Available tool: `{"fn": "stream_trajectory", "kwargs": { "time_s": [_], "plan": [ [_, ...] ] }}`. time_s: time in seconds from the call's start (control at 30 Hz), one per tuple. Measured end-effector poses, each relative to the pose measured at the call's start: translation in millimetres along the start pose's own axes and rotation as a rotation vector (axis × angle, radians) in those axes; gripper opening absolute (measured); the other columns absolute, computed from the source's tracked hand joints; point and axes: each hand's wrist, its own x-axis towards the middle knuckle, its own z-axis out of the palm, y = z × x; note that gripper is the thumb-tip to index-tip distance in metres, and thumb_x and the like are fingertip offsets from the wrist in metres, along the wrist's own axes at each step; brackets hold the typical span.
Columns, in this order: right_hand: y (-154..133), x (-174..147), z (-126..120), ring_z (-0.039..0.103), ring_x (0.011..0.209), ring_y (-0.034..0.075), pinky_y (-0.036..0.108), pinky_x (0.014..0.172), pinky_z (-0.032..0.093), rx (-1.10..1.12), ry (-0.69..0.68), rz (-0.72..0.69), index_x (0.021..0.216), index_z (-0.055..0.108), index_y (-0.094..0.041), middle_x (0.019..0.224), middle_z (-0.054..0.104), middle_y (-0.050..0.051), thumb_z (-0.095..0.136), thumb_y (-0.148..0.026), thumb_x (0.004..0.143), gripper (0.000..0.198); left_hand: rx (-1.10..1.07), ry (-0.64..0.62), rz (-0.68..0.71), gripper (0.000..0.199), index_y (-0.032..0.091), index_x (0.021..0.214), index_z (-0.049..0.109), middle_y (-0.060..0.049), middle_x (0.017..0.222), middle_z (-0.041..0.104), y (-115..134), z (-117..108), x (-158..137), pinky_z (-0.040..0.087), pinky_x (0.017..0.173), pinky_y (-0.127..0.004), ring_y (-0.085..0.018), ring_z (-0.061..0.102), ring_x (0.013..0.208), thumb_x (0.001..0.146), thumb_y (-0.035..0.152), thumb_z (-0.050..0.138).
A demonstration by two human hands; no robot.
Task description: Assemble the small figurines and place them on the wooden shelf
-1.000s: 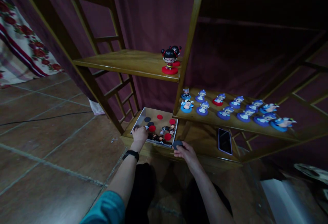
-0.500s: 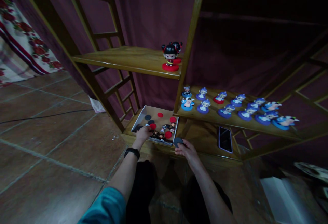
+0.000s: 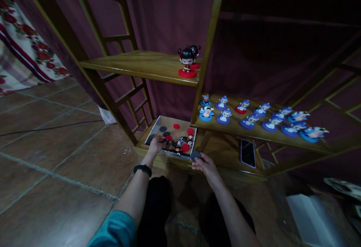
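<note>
My right hand pinches a dark grey round disc just outside the front right corner of an open cardboard box. My left hand reaches over the box's front left part, its fingers closed on a small dark-haired figurine that lies low over the other contents. Several red discs, dark grey discs and small figurines lie loose inside the box. The palm side of my left hand is hidden.
Two black-haired figures on red bases stand on the upper left shelf. Several figurines on blue, purple and red bases line the right shelf. A phone lies on the bottom board. A wooden post divides the shelves.
My left hand has drawn slightly left and up, and the dark-haired figurine has shifted with its fingers. The right hand still holds the disc in nearly the same spot.
</note>
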Motion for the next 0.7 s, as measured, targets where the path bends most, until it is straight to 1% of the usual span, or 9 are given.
{"fn": "stream_trajectory", "kwargs": {
  "time_s": [0.1,0.17,0.23,0.3,0.37,0.43,0.57,0.7],
  "plan": [
    [-1.7,-1.2,1.2,0.060,0.058,0.013,0.026,0.053,0.052,-0.012,0.017,0.002,0.083,0.061,-0.014,0.078,0.068,0.007,0.067,-0.039,0.059,0.035,-0.082,-0.048,-0.009,0.019,0.013,0.071,0.055,-0.005,0.076,0.065,1.0,-1.5,-0.6,0.048,0.065,-0.030,-0.019,0.059,0.076,0.053,0.008,0.053],
    [-2.1,-1.2,1.8,0.060,0.058,0.012,0.026,0.053,0.052,-0.022,0.021,0.005,0.083,0.061,-0.014,0.078,0.068,0.007,0.067,-0.039,0.059,0.035,-0.110,-0.047,-0.007,0.019,0.013,0.071,0.055,-0.005,0.077,0.065,3.0,-2.0,-2.2,0.048,0.067,-0.031,-0.019,0.059,0.076,0.053,0.007,0.052],
    [-1.4,-0.3,1.8,0.060,0.057,0.012,0.026,0.053,0.052,-0.029,0.023,0.007,0.083,0.061,-0.014,0.077,0.068,0.007,0.067,-0.038,0.059,0.035,-0.144,-0.038,0.029,0.022,0.013,0.074,0.056,-0.004,0.079,0.065,7.1,-2.4,-5.9,0.047,0.070,-0.031,-0.019,0.058,0.079,0.053,0.007,0.053],
    [0.4,1.1,1.4,0.060,0.057,0.013,0.026,0.052,0.052,-0.033,0.024,0.006,0.083,0.062,-0.014,0.077,0.068,0.007,0.067,-0.038,0.060,0.034,-0.201,-0.057,0.102,0.024,0.013,0.076,0.056,-0.003,0.080,0.064,13.6,-3.2,-12.0,0.046,0.074,-0.032,-0.019,0.058,0.081,0.053,0.008,0.054],
    [2.3,2.3,1.1,0.061,0.058,0.013,0.026,0.052,0.052,-0.027,0.028,0.004,0.083,0.062,-0.014,0.077,0.068,0.007,0.067,-0.037,0.060,0.033,-0.253,-0.115,0.182,0.023,0.014,0.077,0.056,-0.003,0.080,0.063,22.4,-4.2,-19.9,0.044,0.078,-0.033,-0.018,0.058,0.083,0.055,0.010,0.054],
    [3.6,2.8,1.3,0.061,0.058,0.014,0.026,0.052,0.052,-0.013,0.031,0.003,0.082,0.062,-0.014,0.076,0.068,0.007,0.067,-0.036,0.060,0.032,-0.267,-0.184,0.232,0.022,0.014,0.078,0.056,-0.003,0.082,0.063,31.9,-5.3,-28.3,0.043,0.080,-0.032,-0.017,0.057,0.084,0.057,0.010,0.055],
    [3.7,1.1,3.8,0.061,0.057,0.014,0.028,0.054,0.053,0.020,0.039,0.018,0.081,0.062,-0.015,0.075,0.069,0.008,0.068,-0.035,0.061,0.030,-0.236,-0.302,0.267,0.022,0.015,0.080,0.055,-0.003,0.086,0.062,47.7,-5.8,-41.4,0.043,0.078,-0.030,-0.016,0.057,0.084,0.059,0.008,0.053],
    [4.1,-0.9,6.2,0.063,0.059,0.015,0.029,0.057,0.053,0.100,0.017,0.036,0.083,0.060,-0.014,0.075,0.069,0.010,0.067,-0.035,0.063,0.030,-0.219,-0.348,0.296,0.022,0.015,0.078,0.055,-0.003,0.091,0.061,56.2,-2.3,-50.2,0.042,0.080,-0.029,-0.016,0.056,0.089,0.059,0.006,0.053]
  ]
}}
